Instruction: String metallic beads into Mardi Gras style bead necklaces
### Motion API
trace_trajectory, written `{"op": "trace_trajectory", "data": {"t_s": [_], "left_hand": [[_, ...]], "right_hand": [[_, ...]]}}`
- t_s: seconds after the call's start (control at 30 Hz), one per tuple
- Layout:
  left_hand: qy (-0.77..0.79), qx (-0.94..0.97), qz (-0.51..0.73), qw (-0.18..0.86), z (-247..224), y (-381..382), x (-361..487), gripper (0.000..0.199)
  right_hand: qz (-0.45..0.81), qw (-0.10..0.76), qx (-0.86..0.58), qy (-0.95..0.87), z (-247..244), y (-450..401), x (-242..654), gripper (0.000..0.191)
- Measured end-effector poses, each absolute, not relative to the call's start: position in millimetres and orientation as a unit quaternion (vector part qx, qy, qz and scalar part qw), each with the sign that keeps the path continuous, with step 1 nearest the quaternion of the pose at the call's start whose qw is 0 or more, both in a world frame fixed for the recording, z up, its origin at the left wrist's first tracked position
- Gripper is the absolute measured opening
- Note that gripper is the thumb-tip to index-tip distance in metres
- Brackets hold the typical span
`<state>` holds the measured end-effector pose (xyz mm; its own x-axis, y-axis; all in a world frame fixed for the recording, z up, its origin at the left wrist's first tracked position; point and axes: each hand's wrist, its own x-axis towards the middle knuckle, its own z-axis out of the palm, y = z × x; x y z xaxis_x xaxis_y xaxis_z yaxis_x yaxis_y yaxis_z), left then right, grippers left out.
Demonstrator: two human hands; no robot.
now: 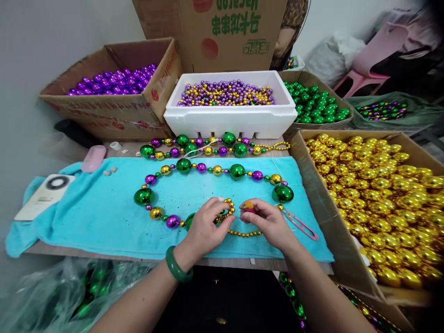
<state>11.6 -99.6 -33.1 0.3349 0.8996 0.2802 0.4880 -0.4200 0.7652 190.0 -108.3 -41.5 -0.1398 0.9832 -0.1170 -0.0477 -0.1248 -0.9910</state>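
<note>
Head view: left hand (208, 223) is pinching gold beads (231, 211); beside its fingers (218, 206), right hand (273, 225) is clasping a red-orange object (248, 207), probably fastening, steadiness needed next.

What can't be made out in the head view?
All head view:
Red-and-orange item: partly covered by the right hand; identity unclear.
Large green bead: partly hidden by the left hand.
White card: print too small to read.
Plastic bag: film blurs its green contents; bottom edge cuts it off.

Inverted green "Macaron" (237, 4) and Chinese characters (236, 25) on rear carton (227, 41), unreadable red print (100, 110) on left box (135, 102)
</note>
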Motion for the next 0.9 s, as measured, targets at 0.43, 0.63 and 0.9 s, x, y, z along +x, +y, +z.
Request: {"op": "trace_trajectory", "data": {"t_s": [0.43,0.63,0.9], "left_hand": [[0.478,0.717,0.367,0.35,-28.4,-98.0,15.0,0.011],[0.479,0.712,0.362,0.364,-28.3,-98.7,15.3,0.01],[0.475,0.714,0.367,0.362,-28.3,-98.9,14.6,0.011]], "right_hand": [[0.601,0.453,-0.504,-0.423,-53.2,-103.3,176.5,0.051],[0.555,0.486,-0.534,-0.412,-52.7,-100.8,170.4,0.042],[0.519,0.485,-0.523,-0.471,-58.1,-100.1,169.6,0.041]]}}
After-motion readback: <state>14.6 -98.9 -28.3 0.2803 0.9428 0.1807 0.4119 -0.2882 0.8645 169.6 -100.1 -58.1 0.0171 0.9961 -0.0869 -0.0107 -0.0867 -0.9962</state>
